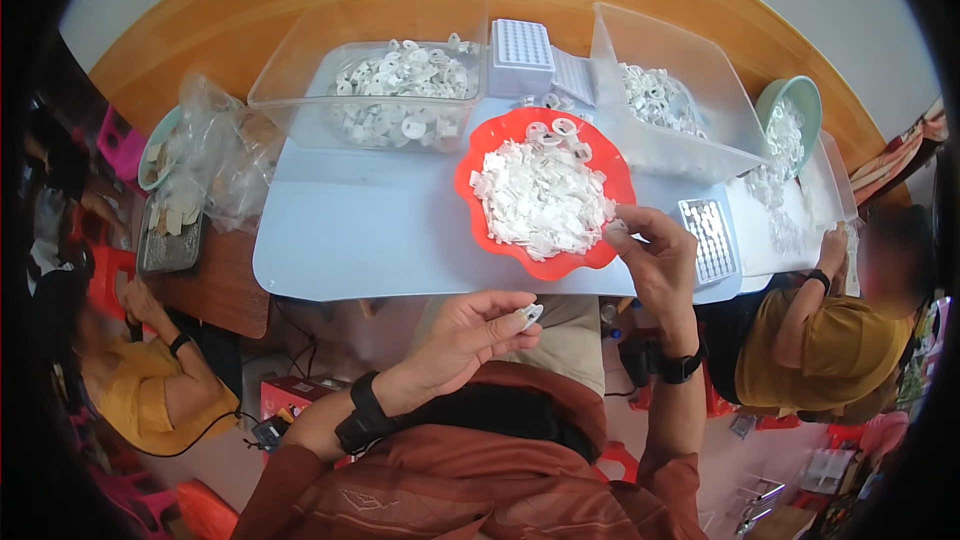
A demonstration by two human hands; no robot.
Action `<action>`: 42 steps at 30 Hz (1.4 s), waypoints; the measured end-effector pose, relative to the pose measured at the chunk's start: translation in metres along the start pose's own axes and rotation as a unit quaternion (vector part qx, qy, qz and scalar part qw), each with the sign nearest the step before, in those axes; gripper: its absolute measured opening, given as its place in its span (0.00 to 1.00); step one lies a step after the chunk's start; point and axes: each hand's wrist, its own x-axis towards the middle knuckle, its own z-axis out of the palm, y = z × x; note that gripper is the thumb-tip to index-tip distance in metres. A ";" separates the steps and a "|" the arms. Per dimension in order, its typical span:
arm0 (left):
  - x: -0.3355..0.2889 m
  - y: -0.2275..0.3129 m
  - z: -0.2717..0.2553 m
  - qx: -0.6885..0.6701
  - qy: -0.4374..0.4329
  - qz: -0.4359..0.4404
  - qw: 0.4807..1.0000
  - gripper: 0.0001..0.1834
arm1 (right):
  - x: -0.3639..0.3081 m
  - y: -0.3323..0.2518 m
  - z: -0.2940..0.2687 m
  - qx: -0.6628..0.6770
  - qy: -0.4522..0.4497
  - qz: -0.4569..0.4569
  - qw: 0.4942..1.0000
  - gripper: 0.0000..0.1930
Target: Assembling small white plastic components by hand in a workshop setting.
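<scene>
Left hand (pixel 465 333) grasps a small white part (pixel 531 314) between thumb and fingers, palm side turned up, just off the near table edge; probably held there to keep the part in plain sight; right hand (pixel 657 258) pinches a pale piece (pixel 617 227) at thumb and fingertips by the right rim of the red bowl (pixel 608 155); fingers cover part of it, exact shape can't be told; bowl sits near the table's front edge, likely so the right hand reaches it without stretching; inside, a heap of thin, flat white flakes (pixel 545 202), matte and irregularly stacked, with rounder, holed white parts (pixel 563 128) at the far side; bowl looks like glossy plastic, scalloped edge; left bin (pixel 290 105) is clear, smooth, straight-walled, holding more holed white pieces; right bin (pixel 680 162) is cloudier, also part-filled; both stand farther back, presumably as bulk stock; gridded tray (pixel 708 240) lies right of the bowl, dark frame, pale round spots in rows; tabletop (pixel 350 230) is smooth pale blue, round-cornered.
</scene>
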 end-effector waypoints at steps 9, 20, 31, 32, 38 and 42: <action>0.007 0.001 0.010 -0.015 0.009 0.008 1.000 0.15 | -0.010 0.014 -0.003 0.095 -0.040 -0.069 0.992 0.14; 0.017 -0.001 0.012 -0.051 0.005 -0.002 0.999 0.17 | -0.031 0.003 0.003 0.153 -0.046 0.048 0.986 0.10; 0.019 -0.006 0.011 -0.058 0.005 -0.006 0.998 0.16 | -0.049 0.009 0.013 0.104 -0.111 -0.037 0.988 0.08; 0.019 -0.007 0.011 -0.056 0.004 -0.006 0.998 0.16 | -0.050 0.008 0.014 0.105 -0.110 -0.036 0.988 0.08; 0.020 -0.012 0.011 -0.052 0.000 -0.017 0.998 0.16 | -0.057 0.006 0.018 0.069 -0.093 -0.058 0.992 0.09; 0.021 -0.016 0.014 -0.047 0.007 -0.013 0.999 0.15 | -0.064 0.003 0.021 0.076 -0.087 -0.006 0.993 0.08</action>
